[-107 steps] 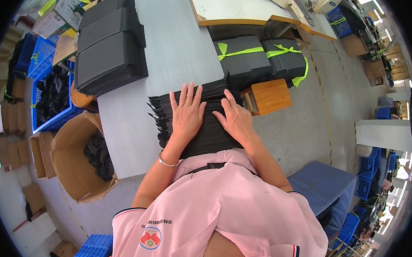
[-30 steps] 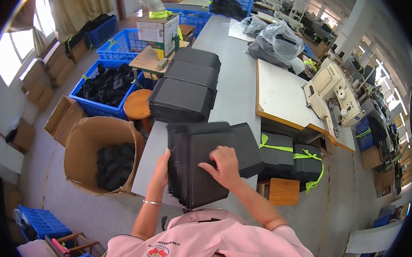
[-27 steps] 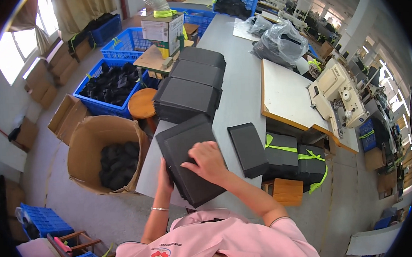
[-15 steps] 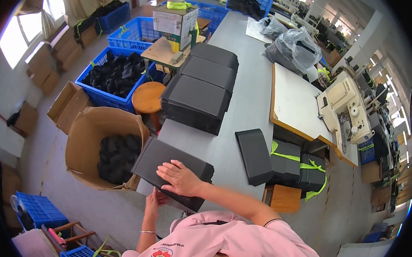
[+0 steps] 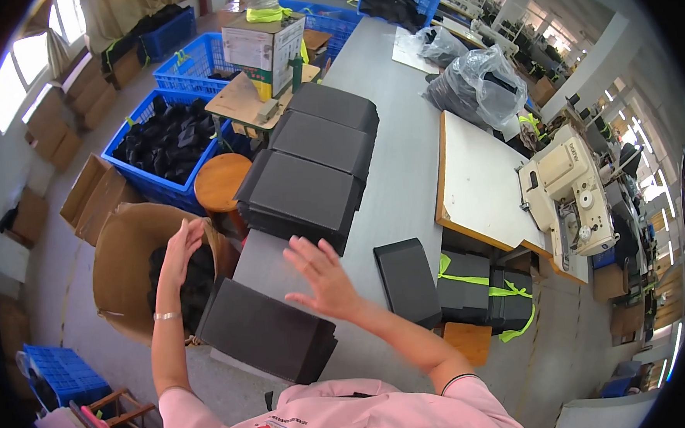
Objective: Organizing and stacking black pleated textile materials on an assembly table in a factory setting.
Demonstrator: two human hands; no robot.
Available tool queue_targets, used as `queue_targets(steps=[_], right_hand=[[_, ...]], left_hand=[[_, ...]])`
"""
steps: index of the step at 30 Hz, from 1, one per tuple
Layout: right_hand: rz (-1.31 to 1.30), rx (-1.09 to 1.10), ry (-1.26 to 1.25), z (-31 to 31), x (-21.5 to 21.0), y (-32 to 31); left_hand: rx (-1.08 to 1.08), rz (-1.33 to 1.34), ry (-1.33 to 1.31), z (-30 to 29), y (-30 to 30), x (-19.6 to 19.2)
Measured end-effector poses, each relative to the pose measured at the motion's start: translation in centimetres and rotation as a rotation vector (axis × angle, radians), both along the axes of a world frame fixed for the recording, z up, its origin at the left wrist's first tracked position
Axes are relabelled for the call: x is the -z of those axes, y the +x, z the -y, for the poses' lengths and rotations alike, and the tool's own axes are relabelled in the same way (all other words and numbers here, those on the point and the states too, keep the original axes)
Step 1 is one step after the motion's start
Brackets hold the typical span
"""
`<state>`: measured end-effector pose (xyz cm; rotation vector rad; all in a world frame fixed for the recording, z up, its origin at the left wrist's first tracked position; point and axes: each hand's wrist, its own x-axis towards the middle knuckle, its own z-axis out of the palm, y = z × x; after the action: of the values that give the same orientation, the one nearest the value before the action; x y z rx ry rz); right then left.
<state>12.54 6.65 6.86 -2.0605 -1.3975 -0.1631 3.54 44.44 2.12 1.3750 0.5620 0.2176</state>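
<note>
A stack of flat black panels (image 5: pixel 265 330) lies at the near end of the grey table. My right hand (image 5: pixel 321 281) is in the air just beyond that stack, fingers spread, holding nothing. Over the rim of the cardboard box on the left, my left hand (image 5: pixel 182 249) is raised with its fingers stretched out and no object in it. Farther along the table, three taller stacks of black panels (image 5: pixel 303 193) stand in a row, the nearest just past my right hand. A smaller black panel pile (image 5: pixel 408 282) rests at the table's right edge.
The open cardboard box (image 5: pixel 117 264) holds black pieces. A round wooden stool (image 5: pixel 221 181) and a blue crate (image 5: pixel 190 192) stand beyond it. At right are a sewing machine (image 5: pixel 566 191) and black bundles tied with yellow-green strips (image 5: pixel 465 277).
Both hands have come off the near stack. My left hand has risen leftward to the box, and my right hand has moved slightly up and away. The view has shifted somewhat.
</note>
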Motion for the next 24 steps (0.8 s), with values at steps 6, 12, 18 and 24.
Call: queue_targets(steps=[6,12,18,24], right_hand=[[0.166,0.126,-0.175,-0.4,1.8,7.1],[0.165,0.127,-0.258,-2.4,3.7,10.8],[0.200,0.120,-0.317,-2.8,6.8,12.4],[0.349,0.215,-0.320,-2.9,8.0,12.8]], left_hand=[[0.125,-0.061,0.036,-1.6,17.2,2.6],[0.265,-0.019,-0.023,-2.6,29.7,5.3],[0.391,-0.054,-0.027,-3.6,38.6,7.1],[0.474,0.303,-0.164,-1.8,44.9,9.0]])
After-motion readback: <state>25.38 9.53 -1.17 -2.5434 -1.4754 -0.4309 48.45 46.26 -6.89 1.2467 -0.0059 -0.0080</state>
